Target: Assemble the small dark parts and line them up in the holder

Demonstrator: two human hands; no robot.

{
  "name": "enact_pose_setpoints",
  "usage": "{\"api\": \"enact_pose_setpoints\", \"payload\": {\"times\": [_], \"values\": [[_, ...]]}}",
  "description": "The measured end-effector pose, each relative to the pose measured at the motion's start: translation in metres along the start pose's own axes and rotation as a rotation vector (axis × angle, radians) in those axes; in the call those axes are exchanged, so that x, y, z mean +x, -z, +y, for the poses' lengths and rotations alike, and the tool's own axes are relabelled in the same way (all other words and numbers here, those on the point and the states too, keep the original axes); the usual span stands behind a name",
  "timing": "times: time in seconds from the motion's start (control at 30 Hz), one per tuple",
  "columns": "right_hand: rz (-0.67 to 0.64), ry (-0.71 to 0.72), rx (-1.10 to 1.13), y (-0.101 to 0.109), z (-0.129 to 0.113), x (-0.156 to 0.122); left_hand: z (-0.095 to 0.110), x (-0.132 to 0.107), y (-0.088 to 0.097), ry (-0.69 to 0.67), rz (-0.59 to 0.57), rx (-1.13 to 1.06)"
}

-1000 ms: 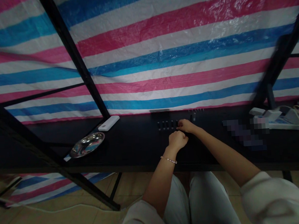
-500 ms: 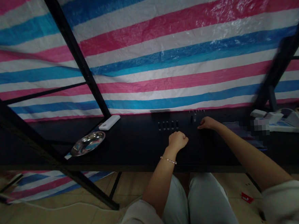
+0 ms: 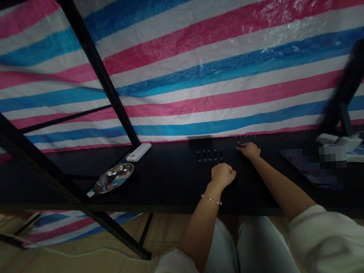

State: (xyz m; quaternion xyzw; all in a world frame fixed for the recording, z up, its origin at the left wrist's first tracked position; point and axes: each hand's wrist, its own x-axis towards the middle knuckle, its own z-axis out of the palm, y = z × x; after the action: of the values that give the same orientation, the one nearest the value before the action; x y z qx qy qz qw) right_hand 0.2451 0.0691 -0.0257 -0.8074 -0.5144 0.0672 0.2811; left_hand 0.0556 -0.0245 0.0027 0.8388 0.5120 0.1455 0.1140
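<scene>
Pegs (image 3: 210,155), small, dark and upright, stand in a short row of five on a black tabletop (image 3: 169,187), with a second, smaller-looking group of pegs (image 3: 245,137) farther back along the far edge. The right hand (image 3: 248,150) lies palm down, its fingers (image 3: 240,147) slightly curled and reaching to the near end of that back group; whether they have hold of a peg is too dark and small to tell. The left hand (image 3: 223,175), curled into a closed fist with nothing showing in it, rests on the table just in front of and to the right of the row, a beaded bracelet (image 3: 211,199) on its wrist.

Left along the table lie a white power bank (image 3: 138,152) and a shallow steel dish (image 3: 113,178). To the right sits a pixelated patch (image 3: 315,166), then white electrical gear (image 3: 354,145). Black metal uprights (image 3: 96,71) frame a pink, blue and white striped tarpaulin (image 3: 214,67). Below is a tiled floor (image 3: 85,266).
</scene>
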Motion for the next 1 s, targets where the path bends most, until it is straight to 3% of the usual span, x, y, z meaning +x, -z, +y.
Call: {"api": "enact_pose_setpoints", "payload": {"times": [0.27,0.5,0.67,0.83,1.0], "values": [[0.014,-0.020,0.268,0.004,0.010,-0.016,0.000,0.002,-0.005,-0.001,0.067,-0.055],[-0.058,0.158,0.632,0.006,0.005,-0.040,0.002,0.004,-0.005,0.001,0.269,-0.291],[0.073,0.356,0.570,0.019,-0.009,-0.069,-0.001,0.006,-0.005,-0.055,0.383,-0.460],[0.092,0.722,0.374,0.025,-0.017,-0.091,-0.003,0.007,-0.005,-0.138,0.429,-0.481],[0.055,0.799,0.330,0.021,-0.015,-0.092,-0.004,0.010,-0.008,-0.129,0.477,-0.483]]}}
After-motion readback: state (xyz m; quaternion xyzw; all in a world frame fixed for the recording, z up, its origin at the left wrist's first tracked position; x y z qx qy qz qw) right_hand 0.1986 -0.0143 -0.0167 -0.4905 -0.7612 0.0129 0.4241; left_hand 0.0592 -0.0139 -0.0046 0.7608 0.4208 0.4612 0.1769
